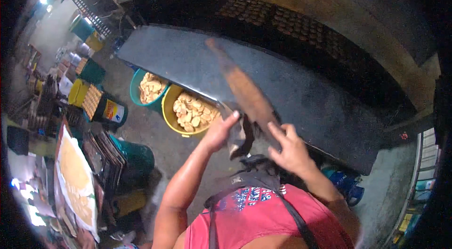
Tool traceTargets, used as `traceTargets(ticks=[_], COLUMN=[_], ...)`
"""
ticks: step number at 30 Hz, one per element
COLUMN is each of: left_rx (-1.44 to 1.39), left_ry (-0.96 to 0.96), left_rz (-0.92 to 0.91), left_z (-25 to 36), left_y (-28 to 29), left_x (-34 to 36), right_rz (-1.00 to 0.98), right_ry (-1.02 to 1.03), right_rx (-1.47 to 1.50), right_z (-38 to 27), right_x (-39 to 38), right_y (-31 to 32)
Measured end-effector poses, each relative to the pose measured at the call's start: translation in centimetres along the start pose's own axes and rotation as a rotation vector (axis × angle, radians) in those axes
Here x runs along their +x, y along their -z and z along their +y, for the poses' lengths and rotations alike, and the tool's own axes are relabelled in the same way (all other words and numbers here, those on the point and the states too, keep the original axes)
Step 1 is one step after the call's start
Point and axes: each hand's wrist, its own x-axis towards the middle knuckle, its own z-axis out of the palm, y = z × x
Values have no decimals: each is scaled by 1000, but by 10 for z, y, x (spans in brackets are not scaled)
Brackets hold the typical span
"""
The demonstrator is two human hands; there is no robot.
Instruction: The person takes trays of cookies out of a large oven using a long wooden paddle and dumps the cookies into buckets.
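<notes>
A long brown, wooden-looking piece (247, 91), blurred, slants over the grey table (301, 107). Its middle is broad, and the far end tapers to a narrow tip. The fingers of my right hand (293, 152) close around its near end, index finger stretched along it. My left hand (220, 133) is wrapped round a dark, folded, cloth-like piece (242, 138), thumb on top. What that piece is exactly cannot be made out. Left of my left hand, a yellow bucket (165, 117) holds flat golden biscuits (190, 112). A teal bucket (133, 89) behind it holds more.
Rows of small round pieces (292, 25) lie on a dark surface behind the table. To my left are stacked dark trays (106, 155), a paper-lined tray (75, 178), and more buckets (89, 70). A blue rounded object (346, 185) stands near my right elbow.
</notes>
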Motion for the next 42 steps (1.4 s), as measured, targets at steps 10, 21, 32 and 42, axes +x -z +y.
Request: traceTargets(ticks=[10,21,32,42], left_rx=[-71,-24,-368,-535], left_ry=[257,394,422,510], left_rz=[70,70,401,428], left_z=[-73,-79,-129,-86], left_y=[197,403,488,459], left_x=[40,70,20,-9], right_rz=[105,319,526,578], right_ry=[-337,-543,-737,-710], right_rx=[-333,-463,-515,-468], right_z=[-19,-117,-49,-58], right_x=[171,267,506,480], right_y=[-32,-164,-169,-187])
